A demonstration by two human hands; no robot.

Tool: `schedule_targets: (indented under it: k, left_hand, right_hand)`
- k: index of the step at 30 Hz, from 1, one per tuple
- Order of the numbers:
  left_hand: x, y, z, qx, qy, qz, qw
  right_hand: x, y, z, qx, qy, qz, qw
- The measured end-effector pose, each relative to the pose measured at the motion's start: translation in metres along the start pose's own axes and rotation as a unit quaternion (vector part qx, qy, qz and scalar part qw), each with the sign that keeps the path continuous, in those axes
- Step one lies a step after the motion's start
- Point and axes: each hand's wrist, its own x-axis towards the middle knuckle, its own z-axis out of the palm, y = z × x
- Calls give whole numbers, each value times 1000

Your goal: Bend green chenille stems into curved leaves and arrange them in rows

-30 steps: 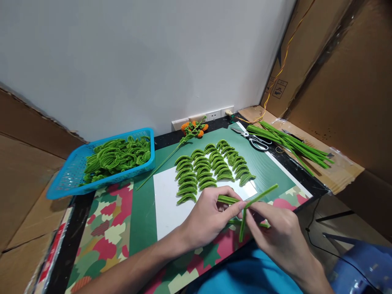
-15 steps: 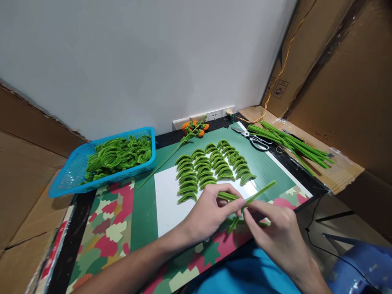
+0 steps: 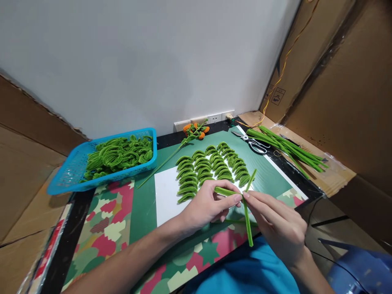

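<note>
Green pipe cleaners (image 3: 248, 228) cross between my hands at the front of the table. My left hand (image 3: 210, 206) is closed, its thumb and fingers pinching a green length (image 3: 225, 191) near the crossing. From the other side my right hand (image 3: 280, 224) pinches at the same spot, where one piece points up and away and down toward me. How the pieces are joined there is hidden by the fingertips. Another green strand (image 3: 237, 221) shows beneath the hands. Just beyond them, curved green leaf shapes (image 3: 186, 179) lie in several columns on a white sheet (image 3: 163, 204).
A blue basket (image 3: 65, 185) of green loops stands at the left. Behind the columns lies an orange-flowered stem (image 3: 196, 131). Scissors (image 3: 257, 147) and a bundle of straight green pipe cleaners (image 3: 290, 151) are at the right. Cardboard walls (image 3: 346, 94) flank the table.
The crossing piece has turned from a slant to nearly upright, its lower end swinging right toward me. My right hand has shifted slightly with it.
</note>
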Motion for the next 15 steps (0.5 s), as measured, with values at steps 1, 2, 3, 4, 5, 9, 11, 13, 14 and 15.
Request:
schedule_targets:
  k: [1,2,3,4,5,9,11,13,14,15]
  left_hand:
    - [1,-1,-1,9,4,6,1000]
    - [1,-1,-2,16,8,12,1000]
    - [1,-2,-2,23,15,17,999]
    - [2,-2,-3,26,27,19,999]
    - [2,-2,-3,25,41,16,999]
    - [1,1,-3,-7,70,-6,997]
    - [1,2,-3,-19,58,-2,998]
    - [2,3,-3,-26,54,3,998]
    - [2,3,-3,-27,55,2,998]
    - [2,3,-3,-25,56,2,998]
  right_hand:
    - [0,2,0,3,-3,-9,1000]
    - [0,4,-1,5,-7,-17,1000]
    - [0,6,-2,6,-11,-27,1000]
    - [1,7,-2,7,-16,-35,999]
    - [1,9,-3,7,-21,-42,999]
    - [5,14,-3,17,-35,-58,998]
    - [7,15,-2,17,-32,-62,997]
    - [9,16,-1,18,-30,-65,997]
    - [10,15,0,19,-27,-66,997]
    - [12,15,0,21,-26,-66,997]
